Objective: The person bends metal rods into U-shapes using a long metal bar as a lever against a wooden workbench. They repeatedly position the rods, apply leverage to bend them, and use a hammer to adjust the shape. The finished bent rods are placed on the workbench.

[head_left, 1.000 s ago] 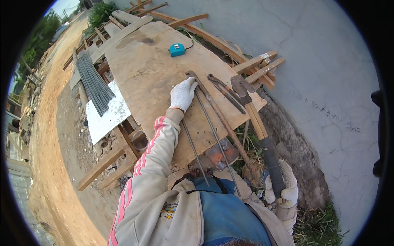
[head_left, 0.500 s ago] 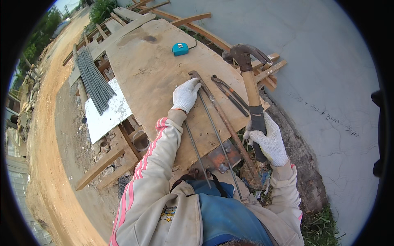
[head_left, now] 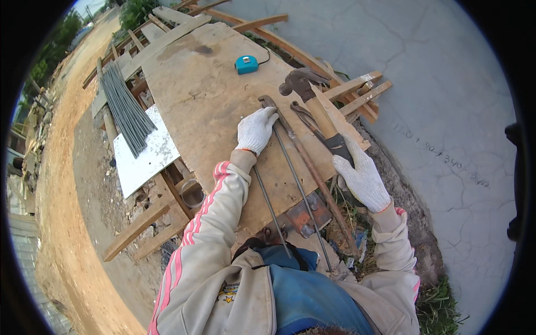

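Observation:
My gloved left hand is closed on a thin steel rod at the head of a longer rusty bar with a bent end, lying on the plywood board. A second rod runs down beneath that hand. My gloved right hand grips a hammer by its black-wrapped wooden handle, its head raised over the board's right part, up and right of my left hand. Behind the hammer lies a pair of long-handled cutters or pincers, partly hidden. A teal tape measure sits farther back.
At left, a bundle of steel rods rests over a white panel and timber. Wooden battens jut out at right beside a cracked grey wall. A dirt road runs along the left; rubble and grass lie below the board.
My right hand has lifted the hammer from low right, and its head has swung up and leftward over the board. My left hand has stayed nearly in place at the bar's bent end.

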Action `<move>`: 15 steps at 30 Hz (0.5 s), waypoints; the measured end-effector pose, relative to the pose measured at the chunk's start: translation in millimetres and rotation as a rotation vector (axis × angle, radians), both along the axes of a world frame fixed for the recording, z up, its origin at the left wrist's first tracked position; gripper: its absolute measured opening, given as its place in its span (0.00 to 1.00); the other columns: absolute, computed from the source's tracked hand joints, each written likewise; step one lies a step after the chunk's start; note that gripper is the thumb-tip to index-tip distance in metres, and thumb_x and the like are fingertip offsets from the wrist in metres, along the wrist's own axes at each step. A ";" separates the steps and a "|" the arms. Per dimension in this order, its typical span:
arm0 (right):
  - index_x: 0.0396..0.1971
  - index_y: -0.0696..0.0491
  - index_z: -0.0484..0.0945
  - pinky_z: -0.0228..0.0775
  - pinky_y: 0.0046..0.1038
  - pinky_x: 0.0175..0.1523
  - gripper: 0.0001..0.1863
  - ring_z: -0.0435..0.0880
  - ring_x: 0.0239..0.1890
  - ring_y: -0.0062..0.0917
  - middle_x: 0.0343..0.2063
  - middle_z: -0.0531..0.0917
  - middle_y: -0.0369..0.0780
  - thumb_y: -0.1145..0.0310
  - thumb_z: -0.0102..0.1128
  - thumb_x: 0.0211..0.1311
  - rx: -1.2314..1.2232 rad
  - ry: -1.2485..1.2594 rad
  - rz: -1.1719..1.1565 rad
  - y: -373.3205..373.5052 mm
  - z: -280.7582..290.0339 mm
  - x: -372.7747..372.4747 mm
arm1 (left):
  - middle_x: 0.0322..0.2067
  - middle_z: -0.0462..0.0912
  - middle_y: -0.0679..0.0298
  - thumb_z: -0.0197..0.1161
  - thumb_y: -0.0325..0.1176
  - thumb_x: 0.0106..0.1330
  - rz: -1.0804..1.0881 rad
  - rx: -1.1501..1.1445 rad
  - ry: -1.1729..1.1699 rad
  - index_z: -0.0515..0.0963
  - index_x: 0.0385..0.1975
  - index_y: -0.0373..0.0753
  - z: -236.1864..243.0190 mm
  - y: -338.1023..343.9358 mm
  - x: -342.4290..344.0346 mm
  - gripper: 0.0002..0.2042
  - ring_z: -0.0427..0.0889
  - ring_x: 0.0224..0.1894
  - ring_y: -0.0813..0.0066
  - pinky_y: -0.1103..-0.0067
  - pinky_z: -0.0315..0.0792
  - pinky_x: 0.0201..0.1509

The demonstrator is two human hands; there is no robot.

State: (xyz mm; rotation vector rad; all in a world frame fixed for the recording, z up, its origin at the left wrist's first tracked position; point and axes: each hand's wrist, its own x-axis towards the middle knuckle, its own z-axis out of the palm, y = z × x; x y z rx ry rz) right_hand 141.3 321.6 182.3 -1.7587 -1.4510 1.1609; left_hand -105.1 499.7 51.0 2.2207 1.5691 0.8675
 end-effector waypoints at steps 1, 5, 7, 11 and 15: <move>0.73 0.59 0.66 0.78 0.35 0.59 0.33 0.87 0.53 0.34 0.55 0.85 0.53 0.55 0.61 0.78 0.150 -0.063 -0.004 -1.6 2.5 -0.6 | 0.49 0.89 0.55 0.58 0.47 0.77 0.002 0.000 -0.010 0.85 0.54 0.44 -1.8 -0.3 -0.4 0.17 0.87 0.51 0.48 0.59 0.79 0.54; 0.72 0.59 0.66 0.78 0.37 0.59 0.32 0.87 0.53 0.40 0.52 0.86 0.54 0.55 0.60 0.78 0.335 -0.098 -0.064 0.9 -7.0 -7.8 | 0.51 0.89 0.55 0.58 0.47 0.77 -0.005 -0.001 -0.021 0.85 0.54 0.43 -3.7 2.7 -1.3 0.17 0.87 0.52 0.49 0.60 0.79 0.55; 0.72 0.59 0.66 0.77 0.39 0.61 0.33 0.87 0.57 0.47 0.53 0.86 0.57 0.54 0.60 0.78 0.354 -0.211 -0.005 4.0 -18.2 -11.2 | 0.51 0.89 0.55 0.58 0.46 0.77 -0.009 -0.004 -0.022 0.85 0.54 0.43 -3.0 2.3 -1.7 0.17 0.87 0.53 0.49 0.60 0.79 0.56; 0.72 0.59 0.67 0.74 0.41 0.65 0.34 0.83 0.62 0.53 0.56 0.83 0.60 0.50 0.59 0.78 0.168 -0.319 0.114 4.8 -29.9 -15.0 | 0.50 0.89 0.55 0.59 0.46 0.77 -0.026 -0.027 0.006 0.85 0.54 0.43 -2.2 0.3 -2.9 0.17 0.87 0.52 0.49 0.60 0.80 0.55; 0.71 0.60 0.68 0.74 0.39 0.65 0.34 0.84 0.61 0.52 0.56 0.84 0.59 0.51 0.61 0.77 0.261 -0.168 0.047 0.4 -20.6 -14.6 | 0.49 0.89 0.55 0.60 0.46 0.77 -0.017 0.022 -0.009 0.86 0.54 0.43 -5.7 2.1 -3.5 0.17 0.88 0.50 0.49 0.60 0.80 0.53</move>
